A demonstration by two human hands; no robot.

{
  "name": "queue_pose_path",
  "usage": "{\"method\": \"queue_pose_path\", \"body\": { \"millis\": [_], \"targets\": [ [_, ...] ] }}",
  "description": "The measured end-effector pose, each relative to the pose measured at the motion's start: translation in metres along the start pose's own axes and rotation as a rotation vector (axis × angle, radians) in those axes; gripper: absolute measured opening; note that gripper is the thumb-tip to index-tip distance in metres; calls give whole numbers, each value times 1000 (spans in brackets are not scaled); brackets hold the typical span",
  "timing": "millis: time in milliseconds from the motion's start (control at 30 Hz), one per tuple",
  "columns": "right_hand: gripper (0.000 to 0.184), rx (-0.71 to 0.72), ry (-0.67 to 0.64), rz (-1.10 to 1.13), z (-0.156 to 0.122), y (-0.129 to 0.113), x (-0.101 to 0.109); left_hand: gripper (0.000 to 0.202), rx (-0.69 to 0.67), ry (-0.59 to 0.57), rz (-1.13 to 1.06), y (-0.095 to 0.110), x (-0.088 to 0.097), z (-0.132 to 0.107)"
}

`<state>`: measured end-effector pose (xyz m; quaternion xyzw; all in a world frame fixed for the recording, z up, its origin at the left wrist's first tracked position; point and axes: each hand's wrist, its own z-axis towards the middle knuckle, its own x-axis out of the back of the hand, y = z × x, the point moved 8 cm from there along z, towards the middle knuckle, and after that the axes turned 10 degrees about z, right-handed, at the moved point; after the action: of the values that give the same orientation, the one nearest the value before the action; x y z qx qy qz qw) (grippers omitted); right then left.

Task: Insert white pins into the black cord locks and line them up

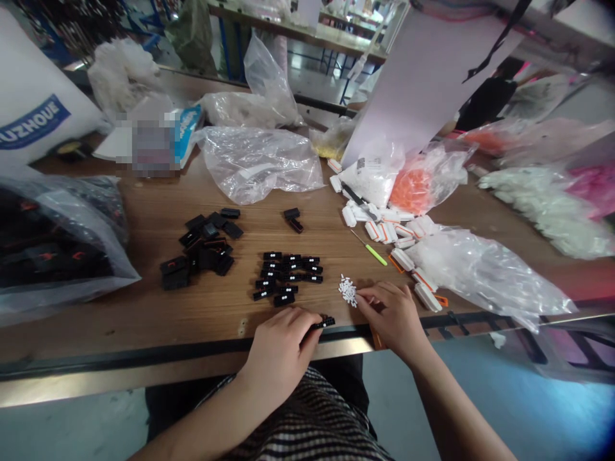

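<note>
My left hand (pixel 281 342) rests at the table's front edge, fingers closed round a small black plastic part (pixel 323 322). My right hand (pixel 391 310) lies just right of it, fingertips pinched at a little heap of tiny white pieces (pixel 347 289). Whether a piece is in the pinch is too small to see. Behind my left hand lies a cluster of black parts with white inserts (pixel 287 275). Further left sits a pile of plain black parts (pixel 204 246). Two more black parts (pixel 293 219) lie apart at mid-table.
A green-handled pick (pixel 372 251) and several white-and-orange parts (pixel 401 237) lie right of centre. Clear plastic bags (pixel 259 160) crowd the back and right. A bag of black parts (pixel 52 246) fills the left. The wooden table (pixel 144 307) has a metal front edge.
</note>
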<state>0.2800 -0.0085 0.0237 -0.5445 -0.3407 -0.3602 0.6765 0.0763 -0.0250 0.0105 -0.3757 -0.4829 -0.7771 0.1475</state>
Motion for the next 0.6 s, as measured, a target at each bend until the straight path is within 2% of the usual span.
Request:
{"method": "queue_pose_path", "body": {
  "millis": [167, 333, 600],
  "targets": [
    [13, -91, -21, 7, 1, 15, 3, 11, 10, 2, -16, -1, 0, 0],
    [17, -135, -81, 116, -2, 31, 7, 10, 14, -6, -8, 0, 1, 1],
    [19, 15, -96, 176, 7, 18, 4, 9, 4, 13, 4, 1, 3, 3]
  ]
}}
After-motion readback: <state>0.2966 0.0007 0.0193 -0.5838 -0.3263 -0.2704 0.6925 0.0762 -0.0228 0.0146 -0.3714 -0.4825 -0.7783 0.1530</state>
